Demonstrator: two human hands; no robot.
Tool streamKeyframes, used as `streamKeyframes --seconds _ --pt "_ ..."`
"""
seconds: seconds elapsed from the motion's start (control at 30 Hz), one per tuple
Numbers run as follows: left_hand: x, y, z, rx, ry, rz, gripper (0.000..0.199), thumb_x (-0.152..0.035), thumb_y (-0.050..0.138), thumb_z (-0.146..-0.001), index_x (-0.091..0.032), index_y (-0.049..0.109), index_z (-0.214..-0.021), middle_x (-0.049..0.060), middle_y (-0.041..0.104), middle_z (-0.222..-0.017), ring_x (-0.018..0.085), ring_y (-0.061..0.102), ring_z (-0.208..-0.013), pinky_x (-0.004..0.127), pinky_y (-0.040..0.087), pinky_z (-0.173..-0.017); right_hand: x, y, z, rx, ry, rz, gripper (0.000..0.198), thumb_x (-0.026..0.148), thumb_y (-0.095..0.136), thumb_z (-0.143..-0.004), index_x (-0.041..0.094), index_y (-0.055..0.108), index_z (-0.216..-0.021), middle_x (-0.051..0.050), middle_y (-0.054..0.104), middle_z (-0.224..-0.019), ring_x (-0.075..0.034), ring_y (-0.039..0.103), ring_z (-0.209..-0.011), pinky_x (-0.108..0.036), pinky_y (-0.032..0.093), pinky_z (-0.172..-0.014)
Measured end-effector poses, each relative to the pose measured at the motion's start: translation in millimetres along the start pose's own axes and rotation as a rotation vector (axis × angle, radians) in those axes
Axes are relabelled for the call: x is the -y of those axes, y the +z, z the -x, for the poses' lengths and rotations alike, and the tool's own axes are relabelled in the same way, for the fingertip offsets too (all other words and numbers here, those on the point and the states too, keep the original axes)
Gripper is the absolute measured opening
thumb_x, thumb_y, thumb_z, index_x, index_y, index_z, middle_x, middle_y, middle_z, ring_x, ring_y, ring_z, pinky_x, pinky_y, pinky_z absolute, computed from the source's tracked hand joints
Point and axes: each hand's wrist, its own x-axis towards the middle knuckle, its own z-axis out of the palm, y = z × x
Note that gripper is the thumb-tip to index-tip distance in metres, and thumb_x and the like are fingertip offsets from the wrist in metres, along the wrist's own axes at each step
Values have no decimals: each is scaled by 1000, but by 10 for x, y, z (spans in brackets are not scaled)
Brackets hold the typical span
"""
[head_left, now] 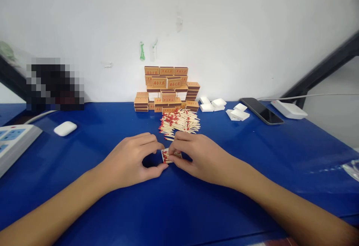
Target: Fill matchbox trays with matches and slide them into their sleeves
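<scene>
A small white matchbox tray (163, 156) with red-headed matches in it lies on the blue table between my hands. My left hand (137, 158) grips the tray's left end between thumb and index finger. Over the tray, my right hand (196, 152) has its thumb and fingertips pinched together at the matches inside, covering part of the tray; it seems to hold matches, partly hidden by the fingers. Just behind my hands spreads a loose pile of matches (182, 121), most with their red heads toward the left.
Stacked matchboxes (168, 83) stand against the wall behind the pile. Several empty white trays (214, 105) lie to their right, beside a phone (262, 111) and a white box (288, 109). At left are a white earphone case (65, 128) and a power strip (21, 141) on the blue table (168, 208).
</scene>
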Motion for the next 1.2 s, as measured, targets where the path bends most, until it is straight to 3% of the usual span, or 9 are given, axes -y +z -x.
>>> streamKeyframes --seconds 0.5,0.93,1.2 --pt "20 5 19 13 19 -1 17 -30 75 -90 -18 71 -102 3 68 -85 19 64 -80 30 51 -69 30 -22 -21 77 32 -174 11 17 64 -98 18 64 -87 -1 62 -90 -11 57 -74 -25 43 -67" --pt "9 11 16 9 24 -7 18 -29 74 -90 -17 72 -103 3 66 -85 19 63 -80 30 50 -67 -42 2 -9 -8 23 -8 9 17 63 -100 17 70 -94 -3 66 -98 -14 62 -80 -27 45 -71" --pt "12 19 19 11 34 0 14 -27 74 -90 -17 70 -99 2 66 -85 18 62 -79 30 49 -68 -84 49 -21 60 -13 16 11 14 60 -101 15 71 -98 -5 65 -100 -12 61 -77 -26 44 -69"
